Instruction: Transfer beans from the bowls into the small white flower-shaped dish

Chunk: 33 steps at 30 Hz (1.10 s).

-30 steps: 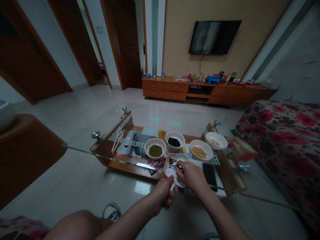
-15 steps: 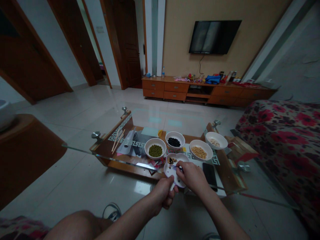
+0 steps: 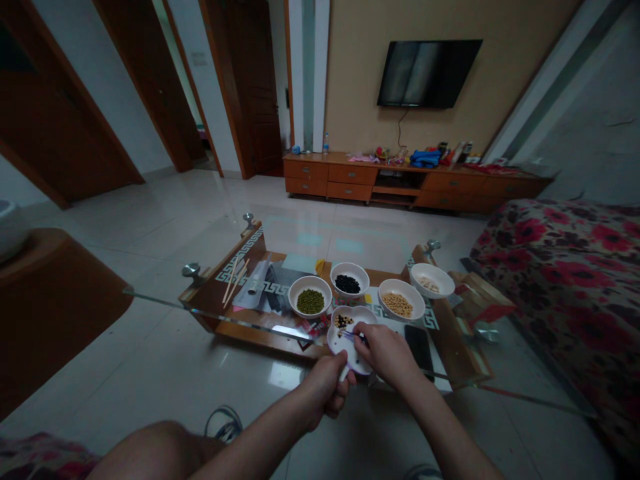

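My left hand [image 3: 327, 388] is closed round the short handle of a white, lobed dish [image 3: 338, 343] at the table's near edge. Mixed black and yellow beans [image 3: 343, 321] lie in the dish's far left part. Over the dish, my right hand [image 3: 383, 350] pinches slim tweezers [image 3: 349, 333], their tips low over the dish near the beans. Whether the tips hold a bean is too small to tell. Beyond stand white bowls of green mung beans [image 3: 311, 302], black beans [image 3: 347, 284], yellow soybeans [image 3: 397, 305] and pale, whitish pieces [image 3: 429, 285].
The bowls stand on a glass table [image 3: 210, 317] with metal knobs. Chopsticks [image 3: 235, 283] and papers show at left, a dark phone-like slab [image 3: 419, 348] at right. A flowered sofa [image 3: 565, 267] is on the right. A cluttered cabinet [image 3: 350, 177] stands under a television [image 3: 430, 73].
Hardly anything differs. My right hand and the tweezers have shifted very slightly over the dish; my left hand keeps its hold on the handle.
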{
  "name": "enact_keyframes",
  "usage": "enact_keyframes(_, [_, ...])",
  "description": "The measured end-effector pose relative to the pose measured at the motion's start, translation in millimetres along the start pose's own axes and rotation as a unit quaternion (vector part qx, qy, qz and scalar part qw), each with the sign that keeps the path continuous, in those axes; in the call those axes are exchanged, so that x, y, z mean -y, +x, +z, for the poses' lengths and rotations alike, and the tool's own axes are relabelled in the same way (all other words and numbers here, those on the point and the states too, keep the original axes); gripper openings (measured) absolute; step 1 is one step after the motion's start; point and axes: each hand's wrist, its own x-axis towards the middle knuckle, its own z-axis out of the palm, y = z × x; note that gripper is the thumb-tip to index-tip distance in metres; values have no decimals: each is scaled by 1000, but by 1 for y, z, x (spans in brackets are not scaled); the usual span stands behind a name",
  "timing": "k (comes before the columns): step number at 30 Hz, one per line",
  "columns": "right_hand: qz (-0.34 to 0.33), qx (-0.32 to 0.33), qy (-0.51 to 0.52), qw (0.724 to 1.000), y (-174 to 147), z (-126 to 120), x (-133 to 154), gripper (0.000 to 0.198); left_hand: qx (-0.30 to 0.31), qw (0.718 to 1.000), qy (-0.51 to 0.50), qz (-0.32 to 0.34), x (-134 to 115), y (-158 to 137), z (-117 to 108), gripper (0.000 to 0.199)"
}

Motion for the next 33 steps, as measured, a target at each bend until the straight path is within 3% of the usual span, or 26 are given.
enact_keyframes(5, [-25, -41, 25, 999, -1, 0, -3, 25, 0, 1000, 4, 1, 0, 0, -1, 49])
enact_keyframes(9, [-14, -143, 48, 988, -1, -2, -10, 26, -3, 1000, 6, 1, 1, 2, -2, 48])
enact_keyframes(14, [154, -241, -10, 958, -3, -14, -21, 30, 0, 1000, 6, 5, 1, 0, -1, 47])
enact_keyframes(17, [251, -235, -51, 938, -6, -21, -28, 35, 7, 1000, 4, 10, 1, -1, -1, 47])
enact_keyframes(20, [276, -213, -77, 934, -7, -23, -31, 35, 8, 1000, 2, 4, 1, -1, -1, 48])
enact_keyframes(27, [255, -182, -64, 947, -4, -20, -22, 38, -5, 1000, 10, 4, 0, -2, 0, 47])
enact_keyframes(33, [159, -144, 22, 977, -1, -12, -15, 30, -12, 1000, 9, -1, -2, -4, 2, 47])
